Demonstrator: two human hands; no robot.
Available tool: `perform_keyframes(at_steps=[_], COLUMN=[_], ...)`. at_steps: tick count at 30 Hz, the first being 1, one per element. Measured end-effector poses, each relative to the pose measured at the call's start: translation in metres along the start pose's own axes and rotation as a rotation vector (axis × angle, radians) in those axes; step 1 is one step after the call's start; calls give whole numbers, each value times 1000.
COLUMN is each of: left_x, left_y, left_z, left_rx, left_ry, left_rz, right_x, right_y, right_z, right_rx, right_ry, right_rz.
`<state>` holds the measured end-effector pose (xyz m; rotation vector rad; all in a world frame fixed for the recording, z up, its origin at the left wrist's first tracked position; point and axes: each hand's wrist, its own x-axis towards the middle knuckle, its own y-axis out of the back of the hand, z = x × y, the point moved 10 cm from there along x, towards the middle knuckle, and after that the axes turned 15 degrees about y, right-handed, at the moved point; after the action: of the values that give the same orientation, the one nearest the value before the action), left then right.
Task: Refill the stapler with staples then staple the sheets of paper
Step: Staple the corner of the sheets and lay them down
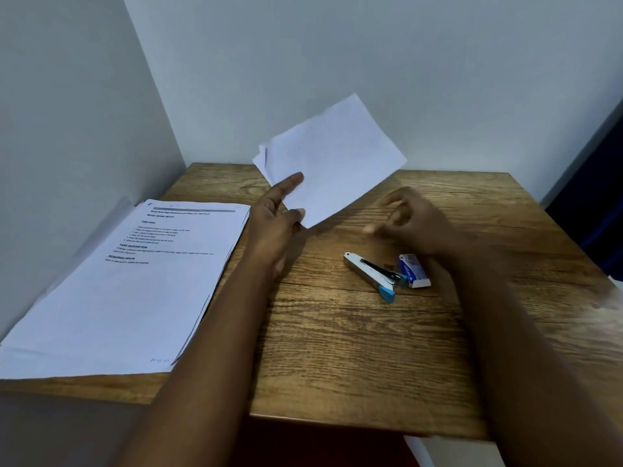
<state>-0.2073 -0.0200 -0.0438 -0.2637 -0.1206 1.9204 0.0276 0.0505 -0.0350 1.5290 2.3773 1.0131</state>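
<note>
The left hand (pixel 276 224) is holding a small set of blank sheets (pixel 332 156) up off the wooden surface (pixel 354 348), its grip pinching the lower corner between the thumb and the fingers while the forefinger is lying straight along the lower left edge. The sheets are tilting upward and away toward the pale wall (pixel 371 45), with at least one more leaf peeking out at their left edge. The right hand (pixel 409 220) is hovering just right of the sheets, apart from them, blurred; its fingers are curling loosely inward and its grip is holding nothing that can be made out. Below that hand the stapler (pixel 372 274) is lying on the surface, silver with blue ends, opened so that its channel is showing; whether staples are sitting in it cannot be told. Just beside the stapler's right end, touching or nearly touching it, a small blue and white staple box (pixel 414 270) is lying on its side. A thicker stack of printed pages (pixel 135 284) is resting on the left part of the surface, its left edge running up against the side wall and its near corner reaching the front edge. Both bare forearms are stretching in from the bottom.
</note>
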Motion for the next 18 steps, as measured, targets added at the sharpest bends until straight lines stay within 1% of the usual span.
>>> perform_keyframes(at_steps=[2, 3, 5, 8, 10, 11, 14, 16, 17, 18], left_x=[1, 2, 3, 3, 3, 3, 4, 3, 3, 3], left_y=[4, 6, 9, 13, 14, 15, 16, 16, 16, 16], left_z=[1, 2, 3, 6, 7, 7, 7, 7, 7, 7], left_rx=[-36, -49, -72, -101, -119, -132, -161, -178, -192, -205], left_ry=[-23, -33, -52, -72, -75, -72, -71, -73, -73, -73], left_rz=[17, 25, 40, 60, 70, 72, 75, 79, 81, 83], right_x=[-5, -7, -9, -11, -11, -10, -5, -1, -1, 0], right_y=[-33, -44, -58, -64, -61, -58, -37, -22, -19, -17], right_z=[-12, -16, -20, -24, -27, -30, -38, -37, -33, -30], right_rx=[-92, -160, -234, -224, -173, -104, 260, 510, 604, 646], right_ry=[22, 29, 43, 56, 63, 69, 92, 58, 28, -5], right_rz=[-260, -348, -443, -483, -453, -405, -198, -52, -1, 25])
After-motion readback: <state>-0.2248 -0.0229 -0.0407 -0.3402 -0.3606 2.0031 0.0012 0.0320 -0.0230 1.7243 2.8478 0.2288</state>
